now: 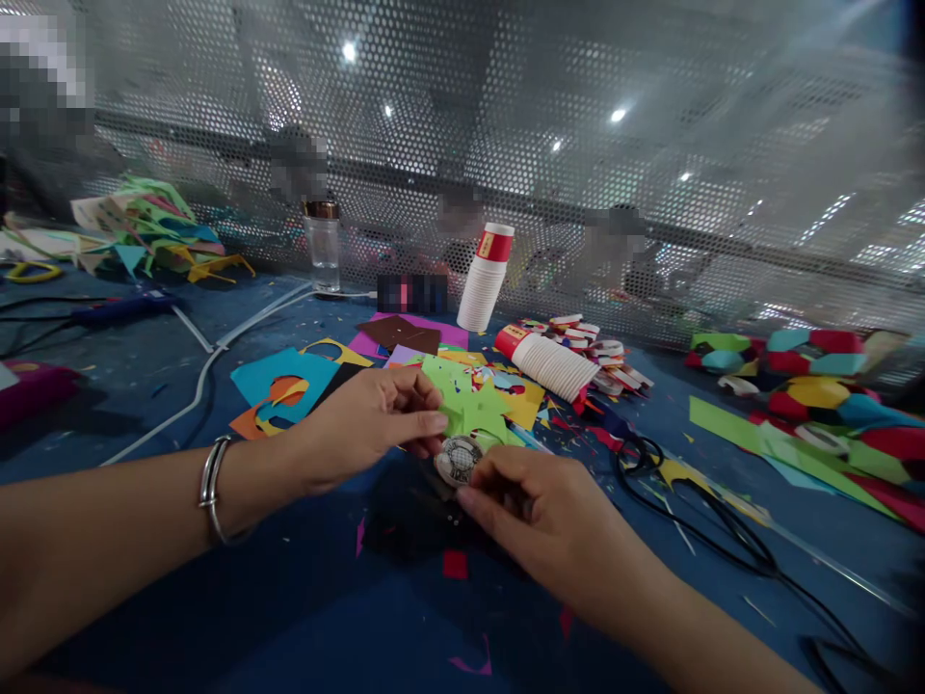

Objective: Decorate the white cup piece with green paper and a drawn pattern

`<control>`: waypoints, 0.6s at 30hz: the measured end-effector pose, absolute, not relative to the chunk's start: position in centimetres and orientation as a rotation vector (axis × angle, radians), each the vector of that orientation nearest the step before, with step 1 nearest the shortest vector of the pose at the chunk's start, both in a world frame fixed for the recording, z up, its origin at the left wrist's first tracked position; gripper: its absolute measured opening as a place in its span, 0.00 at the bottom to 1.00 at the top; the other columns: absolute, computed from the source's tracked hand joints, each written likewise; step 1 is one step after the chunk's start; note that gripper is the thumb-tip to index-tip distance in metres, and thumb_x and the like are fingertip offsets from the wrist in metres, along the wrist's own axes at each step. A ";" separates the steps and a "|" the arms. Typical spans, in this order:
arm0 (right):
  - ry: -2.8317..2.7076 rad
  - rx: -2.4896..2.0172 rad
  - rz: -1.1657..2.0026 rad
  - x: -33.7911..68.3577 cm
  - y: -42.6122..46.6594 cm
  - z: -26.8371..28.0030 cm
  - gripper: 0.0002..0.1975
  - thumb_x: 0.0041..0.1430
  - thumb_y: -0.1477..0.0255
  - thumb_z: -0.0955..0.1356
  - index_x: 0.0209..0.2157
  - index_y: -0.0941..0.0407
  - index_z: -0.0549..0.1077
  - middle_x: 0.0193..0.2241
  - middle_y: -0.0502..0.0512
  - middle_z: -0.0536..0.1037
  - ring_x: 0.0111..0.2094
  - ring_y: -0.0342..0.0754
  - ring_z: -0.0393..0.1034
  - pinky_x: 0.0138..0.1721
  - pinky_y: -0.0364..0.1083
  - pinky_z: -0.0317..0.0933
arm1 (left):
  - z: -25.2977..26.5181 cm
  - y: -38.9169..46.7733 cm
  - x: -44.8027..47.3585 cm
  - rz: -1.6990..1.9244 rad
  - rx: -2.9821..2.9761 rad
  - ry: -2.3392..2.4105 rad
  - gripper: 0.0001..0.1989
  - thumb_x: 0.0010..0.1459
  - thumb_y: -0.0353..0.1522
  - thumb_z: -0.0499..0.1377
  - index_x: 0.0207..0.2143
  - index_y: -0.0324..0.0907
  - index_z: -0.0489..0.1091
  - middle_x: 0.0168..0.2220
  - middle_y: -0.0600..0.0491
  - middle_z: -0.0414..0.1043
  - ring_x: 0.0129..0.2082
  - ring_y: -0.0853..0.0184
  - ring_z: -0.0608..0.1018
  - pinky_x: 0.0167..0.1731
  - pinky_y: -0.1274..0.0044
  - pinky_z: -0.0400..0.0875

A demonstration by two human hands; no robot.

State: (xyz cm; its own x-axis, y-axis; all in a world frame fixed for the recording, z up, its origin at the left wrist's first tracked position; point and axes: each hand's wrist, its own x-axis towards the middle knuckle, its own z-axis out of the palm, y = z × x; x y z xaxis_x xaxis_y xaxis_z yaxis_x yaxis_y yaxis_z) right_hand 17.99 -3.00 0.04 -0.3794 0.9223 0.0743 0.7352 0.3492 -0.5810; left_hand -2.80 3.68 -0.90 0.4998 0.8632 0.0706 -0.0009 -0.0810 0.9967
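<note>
My right hand [553,496] pinches the edge of a small round disc [457,461] with a dark globe-like pattern printed on it. Just behind the disc is a light-green cut paper piece [477,410] with curved edges. The fingertips of my left hand [386,414] are closed together at the left side of this green paper; the wrist wears a silver bangle [211,490]. Whether the green paper and the disc are joined cannot be made out. Beyond my hands lie coloured paper scraps, among them a blue sheet [271,371] with cut-outs.
A tilted stack of paper cups [483,289] stands near the mesh panel [405,164], with another stack [553,364] lying beside it. Black cable [723,540] loops at right. A glue gun [126,306], clear bottle [323,253] and colourful paper pieces [816,386] are around.
</note>
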 end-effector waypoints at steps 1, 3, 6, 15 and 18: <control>-2.294 -1.471 0.619 18.0 -3.1 0.0 0.07 0.62 0.70 0.68 0.29 0.54 0.72 0.26 0.48 0.72 0.27 0.44 0.63 0.27 0.45 0.56 | -0.8 3.9 -3.0 0.871 1.445 0.805 0.07 0.57 0.32 0.65 0.34 0.40 0.68 0.28 0.56 0.75 0.30 0.70 0.78 0.34 0.77 0.73; -2.388 -1.475 0.558 18.1 -3.3 0.0 0.03 0.59 0.72 0.71 0.30 0.54 0.73 0.29 0.49 0.73 0.29 0.45 0.65 0.29 0.45 0.57 | -0.6 4.1 -3.3 0.896 1.370 0.828 0.07 0.57 0.31 0.65 0.34 0.40 0.68 0.28 0.55 0.75 0.31 0.70 0.79 0.34 0.77 0.73; -2.457 -1.437 0.508 18.1 -3.4 -0.2 0.04 0.56 0.76 0.71 0.31 0.54 0.73 0.31 0.49 0.74 0.32 0.46 0.66 0.31 0.45 0.58 | -0.4 4.2 -3.4 0.910 1.267 0.837 0.08 0.56 0.31 0.65 0.34 0.40 0.68 0.29 0.57 0.74 0.32 0.69 0.79 0.34 0.76 0.72; -2.361 -1.473 0.669 18.2 -3.2 0.7 0.03 0.57 0.77 0.67 0.30 0.55 0.71 0.29 0.49 0.73 0.29 0.44 0.65 0.29 0.44 0.58 | -0.2 4.8 -3.6 0.951 1.151 0.872 0.08 0.54 0.30 0.66 0.31 0.40 0.69 0.27 0.57 0.75 0.29 0.74 0.76 0.30 0.81 0.67; -2.266 -1.464 0.745 18.6 -3.2 1.2 0.04 0.59 0.75 0.66 0.30 0.54 0.70 0.29 0.49 0.73 0.29 0.44 0.65 0.29 0.44 0.58 | -0.2 5.1 -3.9 0.959 1.148 0.889 0.07 0.56 0.29 0.66 0.31 0.40 0.69 0.27 0.56 0.76 0.28 0.74 0.75 0.29 0.81 0.65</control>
